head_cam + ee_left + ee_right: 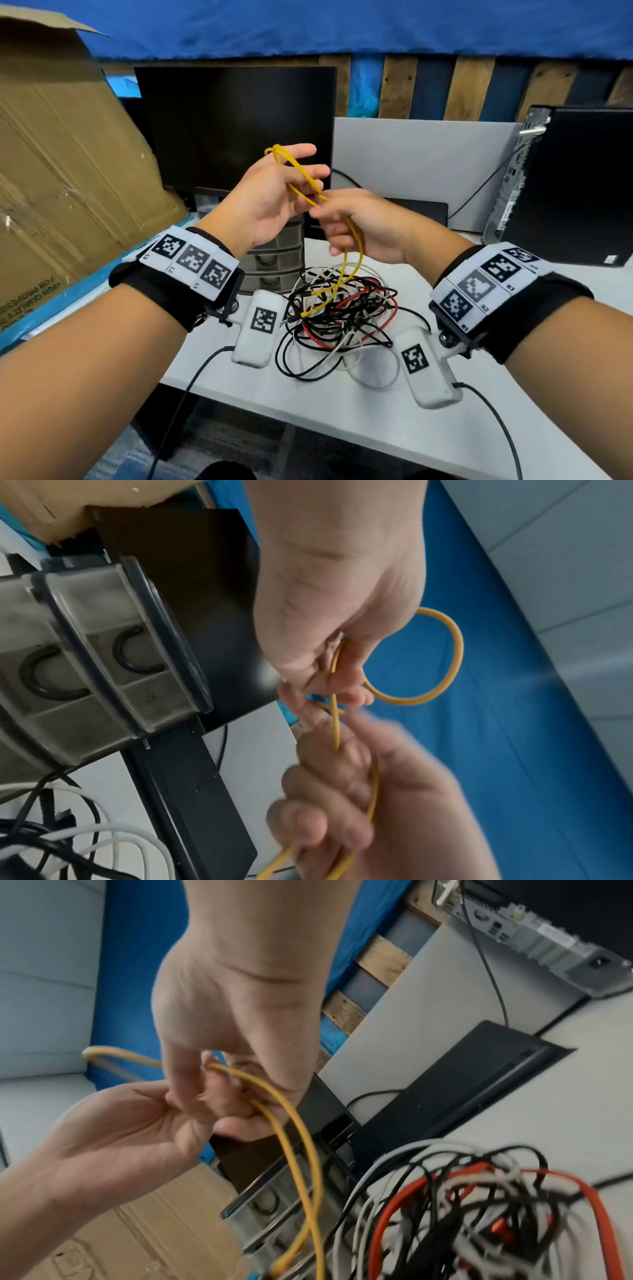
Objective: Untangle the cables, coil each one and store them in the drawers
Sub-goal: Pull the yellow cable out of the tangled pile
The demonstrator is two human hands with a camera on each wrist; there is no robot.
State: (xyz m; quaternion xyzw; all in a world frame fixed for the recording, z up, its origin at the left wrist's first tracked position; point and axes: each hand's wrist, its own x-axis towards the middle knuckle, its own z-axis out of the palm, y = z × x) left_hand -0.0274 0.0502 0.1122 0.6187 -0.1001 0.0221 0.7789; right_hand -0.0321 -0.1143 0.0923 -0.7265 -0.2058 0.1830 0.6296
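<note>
Head view shows both hands raised: the left hand (274, 195) grips a small loop of the yellow cable (354, 246), the right hand (359, 226) pinches its slack. Below them the tangle (342, 315) lies unsorted on the table (428, 428); drawers (274, 263) beyond look shut.

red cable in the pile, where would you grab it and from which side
Probably the red cable's outer loop, which bows out at the right edge of the tangle on the white desk. Pinch it from above on the right, where the right hand is nearer: there it seems to lie clear of most black and white strands, while its middle runs under them. Its ends are not visible.
</note>
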